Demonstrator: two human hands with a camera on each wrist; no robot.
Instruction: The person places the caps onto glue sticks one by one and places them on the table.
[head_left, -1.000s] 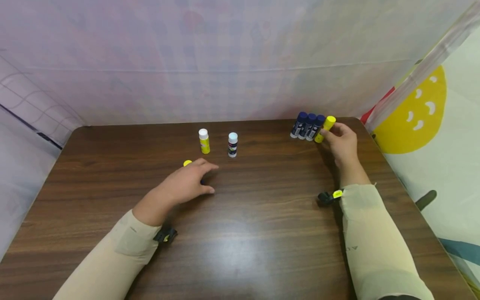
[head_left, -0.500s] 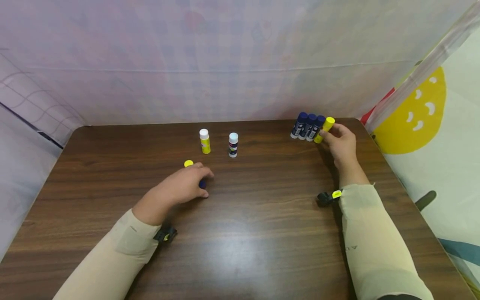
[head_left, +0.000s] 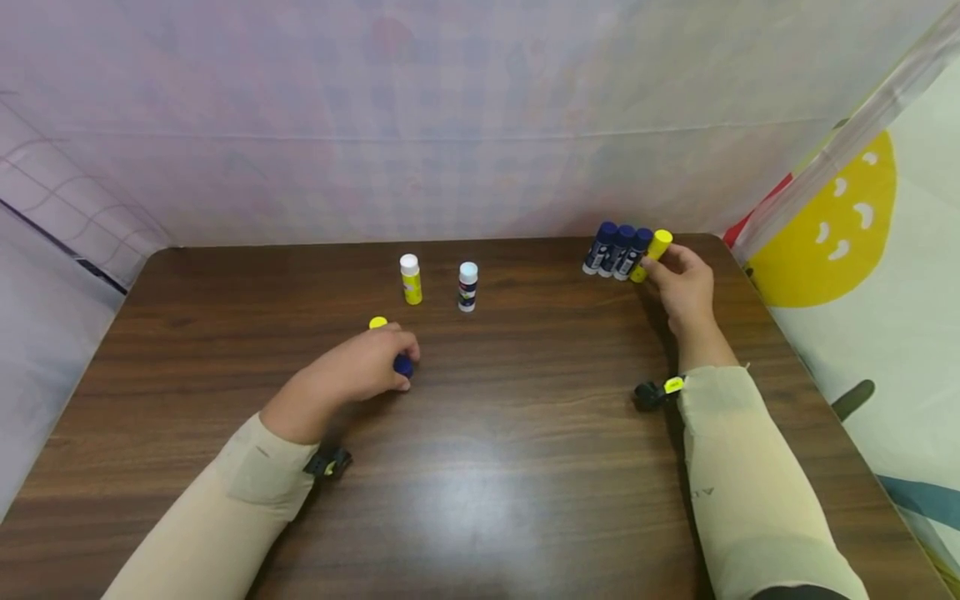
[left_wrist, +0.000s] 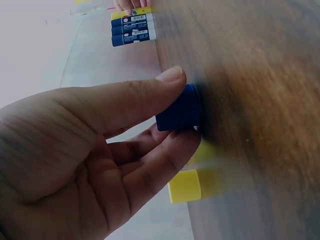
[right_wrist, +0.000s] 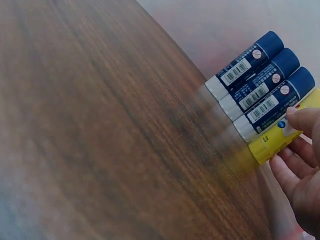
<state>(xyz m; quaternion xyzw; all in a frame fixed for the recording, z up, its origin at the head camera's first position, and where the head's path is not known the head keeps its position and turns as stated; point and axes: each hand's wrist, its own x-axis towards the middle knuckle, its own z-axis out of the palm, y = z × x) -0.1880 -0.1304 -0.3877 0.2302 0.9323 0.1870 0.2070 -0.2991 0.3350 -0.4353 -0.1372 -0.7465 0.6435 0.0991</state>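
Note:
My left hand [head_left: 348,367] pinches a blue glue stick cap [left_wrist: 179,111] between thumb and fingers, low over the table. Just beyond it is a yellow cap [head_left: 378,322], partly behind that hand in the head view. At the far right, my right hand [head_left: 686,287] holds a yellow glue stick [right_wrist: 270,142] upright at the end of a row. Three navy glue sticks [right_wrist: 260,92] with blue caps stand side by side in that row, the yellow one against the last.
Toward the back stand a yellow glue stick with a white top [head_left: 412,287] and a navy one with a pale top [head_left: 467,293], both uncapped and apart from each other. A patterned curtain [head_left: 450,125] rises behind the table's back edge [head_left: 517,241].
My left thumb and fingers have closed in from a wide spread to the blue cap. The right hand stays at the yellow glue stick.

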